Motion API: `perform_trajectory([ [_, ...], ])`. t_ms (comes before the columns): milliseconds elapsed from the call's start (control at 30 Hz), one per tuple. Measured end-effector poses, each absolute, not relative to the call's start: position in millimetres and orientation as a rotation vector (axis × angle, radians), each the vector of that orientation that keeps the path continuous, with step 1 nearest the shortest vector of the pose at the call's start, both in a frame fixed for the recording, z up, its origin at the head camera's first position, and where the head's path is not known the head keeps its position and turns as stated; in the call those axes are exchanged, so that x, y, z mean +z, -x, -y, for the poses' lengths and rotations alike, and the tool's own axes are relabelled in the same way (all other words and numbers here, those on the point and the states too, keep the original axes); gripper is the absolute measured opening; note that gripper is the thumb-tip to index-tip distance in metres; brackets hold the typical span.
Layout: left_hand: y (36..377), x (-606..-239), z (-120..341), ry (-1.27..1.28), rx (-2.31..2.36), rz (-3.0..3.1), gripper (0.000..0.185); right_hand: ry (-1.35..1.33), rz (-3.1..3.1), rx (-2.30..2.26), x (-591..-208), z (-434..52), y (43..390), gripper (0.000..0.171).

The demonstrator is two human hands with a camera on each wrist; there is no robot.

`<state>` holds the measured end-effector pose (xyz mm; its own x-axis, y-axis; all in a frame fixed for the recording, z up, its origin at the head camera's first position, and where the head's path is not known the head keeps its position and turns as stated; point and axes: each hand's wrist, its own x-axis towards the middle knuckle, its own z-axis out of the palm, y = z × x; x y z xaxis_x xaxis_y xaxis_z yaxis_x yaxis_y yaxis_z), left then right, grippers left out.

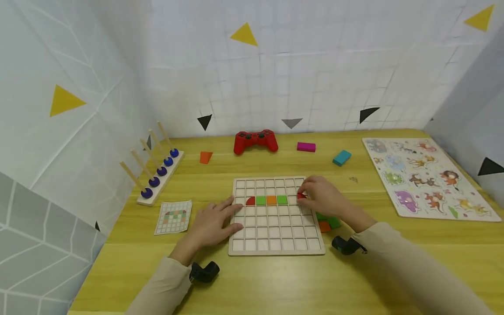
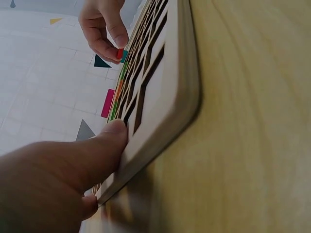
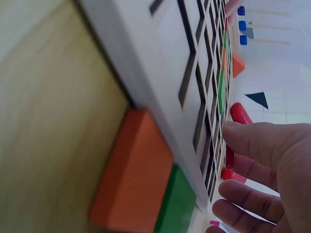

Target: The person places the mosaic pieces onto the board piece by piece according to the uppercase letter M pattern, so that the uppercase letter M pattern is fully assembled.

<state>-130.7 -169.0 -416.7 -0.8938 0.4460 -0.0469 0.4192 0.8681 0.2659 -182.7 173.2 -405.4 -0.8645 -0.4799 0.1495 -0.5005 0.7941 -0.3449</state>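
Right hand (image 1: 323,197) pinches red tile (image 1: 301,195) over grid board (image 1: 275,245).
Tile looks light, rigid; edge pinch suits. Left hand (image 1: 214,221), fingers flat, steadies the board.

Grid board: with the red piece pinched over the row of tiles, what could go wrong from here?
1. The right hand pinches the small red piece by its edges; it may slip or seat crooked in its cell.
2. The left hand only rests on the grid board, so a push could slide the board.
3. Loose green and orange blocks lie against the board's right edge under the right wrist; a sleeve could knock them.
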Motion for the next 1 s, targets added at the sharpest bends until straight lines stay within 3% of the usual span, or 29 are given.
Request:
perform_trajectory([
  [600,130,-417,169,-0.701,0.389,-2.933,0.057,-0.848,2.87,0.659,-410,-160,179,0.027],
  [1000,131,-416,169,-0.687,0.388,-2.934,0.057,-0.865,2.862,0.625,-409,-163,176,0.015],
])
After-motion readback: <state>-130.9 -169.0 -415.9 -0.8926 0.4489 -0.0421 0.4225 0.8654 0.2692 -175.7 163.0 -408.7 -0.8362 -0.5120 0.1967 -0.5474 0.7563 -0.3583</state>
